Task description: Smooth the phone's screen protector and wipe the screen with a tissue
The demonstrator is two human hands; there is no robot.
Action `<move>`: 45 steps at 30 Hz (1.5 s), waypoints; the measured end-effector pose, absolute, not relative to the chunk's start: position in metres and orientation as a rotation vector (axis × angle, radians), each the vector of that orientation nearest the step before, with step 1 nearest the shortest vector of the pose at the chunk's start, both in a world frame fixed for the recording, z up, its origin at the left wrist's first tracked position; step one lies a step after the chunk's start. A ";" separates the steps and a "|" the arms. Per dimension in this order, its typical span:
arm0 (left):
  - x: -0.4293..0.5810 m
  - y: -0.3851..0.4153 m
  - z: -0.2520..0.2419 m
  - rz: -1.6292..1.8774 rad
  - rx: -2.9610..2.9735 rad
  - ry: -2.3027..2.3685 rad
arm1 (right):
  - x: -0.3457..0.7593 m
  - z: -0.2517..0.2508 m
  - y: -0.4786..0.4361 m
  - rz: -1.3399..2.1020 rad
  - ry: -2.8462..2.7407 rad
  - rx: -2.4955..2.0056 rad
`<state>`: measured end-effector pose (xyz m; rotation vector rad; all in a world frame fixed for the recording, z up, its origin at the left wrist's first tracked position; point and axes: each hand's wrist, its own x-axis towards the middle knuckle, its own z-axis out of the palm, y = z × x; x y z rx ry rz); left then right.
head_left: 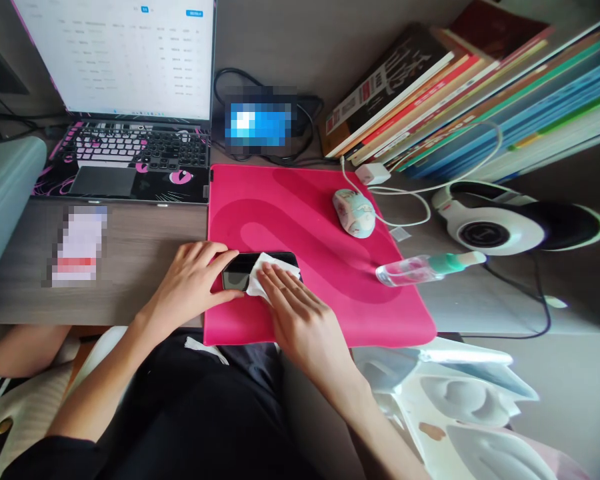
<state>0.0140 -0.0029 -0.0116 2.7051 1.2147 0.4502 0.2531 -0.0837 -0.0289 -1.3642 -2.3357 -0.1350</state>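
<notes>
On a pink mat, a phone is pinched at 1 end by the left hand, thumb opposite index finger, while a white wipe is pressed onto it by the right hand, fingers together, thumb hidden.

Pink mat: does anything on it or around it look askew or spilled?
The pink mat juts past the front edge of the desk, so it looks slightly out of place. The clear bottle at its right side appears slanted; I can't tell whether it stands or lies. No spill shows around the phone.
</notes>
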 end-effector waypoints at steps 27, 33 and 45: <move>0.013 -0.002 -0.015 0.443 2.674 1.191 | 0.240 -0.018 -0.100 -0.072 -2.391 -1.318; 0.013 -0.001 -0.016 0.463 2.661 1.191 | 0.233 -0.023 -0.070 -0.002 -2.317 -1.291; 0.016 -0.004 -0.014 0.463 2.632 1.220 | 0.227 -0.018 -0.090 -0.012 -2.376 -1.272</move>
